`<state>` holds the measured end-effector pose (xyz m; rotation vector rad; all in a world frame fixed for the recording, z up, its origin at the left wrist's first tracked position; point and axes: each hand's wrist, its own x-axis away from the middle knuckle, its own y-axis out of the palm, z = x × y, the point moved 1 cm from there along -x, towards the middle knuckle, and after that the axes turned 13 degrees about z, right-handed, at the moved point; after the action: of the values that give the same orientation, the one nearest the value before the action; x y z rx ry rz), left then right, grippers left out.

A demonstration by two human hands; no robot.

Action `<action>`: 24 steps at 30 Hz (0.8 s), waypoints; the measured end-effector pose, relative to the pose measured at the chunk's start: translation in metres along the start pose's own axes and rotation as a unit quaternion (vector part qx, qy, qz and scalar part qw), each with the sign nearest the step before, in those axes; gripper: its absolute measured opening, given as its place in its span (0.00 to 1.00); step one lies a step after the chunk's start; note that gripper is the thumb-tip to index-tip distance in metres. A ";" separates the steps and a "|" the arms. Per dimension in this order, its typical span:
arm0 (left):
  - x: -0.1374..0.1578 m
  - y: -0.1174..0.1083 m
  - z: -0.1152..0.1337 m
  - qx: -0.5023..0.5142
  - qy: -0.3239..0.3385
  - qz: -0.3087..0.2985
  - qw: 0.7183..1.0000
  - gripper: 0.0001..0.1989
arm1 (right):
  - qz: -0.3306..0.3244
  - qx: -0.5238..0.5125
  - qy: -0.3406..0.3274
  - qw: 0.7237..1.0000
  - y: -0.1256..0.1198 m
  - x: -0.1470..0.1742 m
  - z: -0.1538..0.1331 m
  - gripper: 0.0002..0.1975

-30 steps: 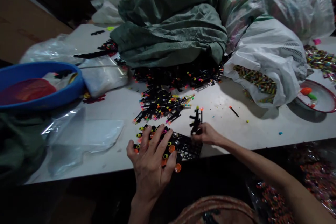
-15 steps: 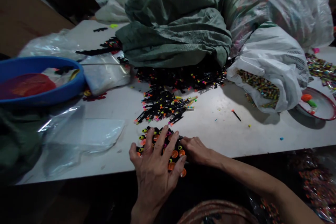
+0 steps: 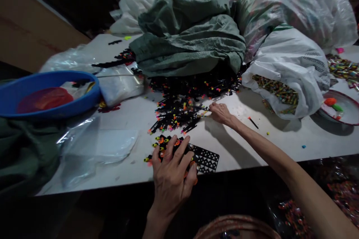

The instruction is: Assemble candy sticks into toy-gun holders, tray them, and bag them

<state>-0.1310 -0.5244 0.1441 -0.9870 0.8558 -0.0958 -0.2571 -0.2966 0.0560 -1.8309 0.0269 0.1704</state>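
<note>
My left hand (image 3: 172,173) lies spread over a cluster of small black pieces with yellow rings (image 3: 157,145) and translucent orange discs (image 3: 195,181), close to the table's front edge. From under its right side a flat black perforated plate (image 3: 206,158) sticks out, full of small cut-out shapes. My right hand (image 3: 220,113) reaches to the right edge of a pile of thin black sticks with coloured ends (image 3: 176,114). Its fingers are pinched at the end of one thin black stick (image 3: 202,108). The palm hides most of the pieces under my left hand.
A dark green sack (image 3: 190,44) spills more black pieces behind the pile. At right are a white bag of small colourful tubes (image 3: 288,59) and a red-rimmed bowl (image 3: 352,115). Clear plastic bags (image 3: 112,143) and a blue basin (image 3: 81,108) are at left.
My right hand has moved from beside my left hand up to the stick pile. The perforated plate now shows beside my left hand, which stays over the pieces.
</note>
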 end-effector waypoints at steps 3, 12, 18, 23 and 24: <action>-0.002 0.002 0.003 0.021 -0.025 0.019 0.999 0.08 | -0.031 -0.201 0.068 0.977 0.012 0.043 -0.014 0.07; -0.001 0.005 0.001 0.020 -0.023 0.011 0.999 0.06 | -0.078 -0.394 0.024 0.916 0.051 0.074 -0.067 0.04; -0.004 0.006 0.002 -0.012 -0.014 0.005 1.000 0.22 | -0.087 -0.176 -0.116 0.974 0.035 0.079 -0.082 0.11; 0.001 0.003 0.001 -0.055 0.030 -0.029 0.998 0.25 | -0.138 -0.137 -0.105 0.975 0.017 0.037 -0.067 0.11; 0.002 0.002 0.001 -0.059 0.030 -0.024 0.997 0.24 | -0.110 -0.115 -0.074 0.984 0.012 0.024 -0.061 0.12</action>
<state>-0.1299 -0.5233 0.1414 -1.1209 0.9012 -0.1175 -0.2284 -0.3567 0.0566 -2.0314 -0.3099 0.1577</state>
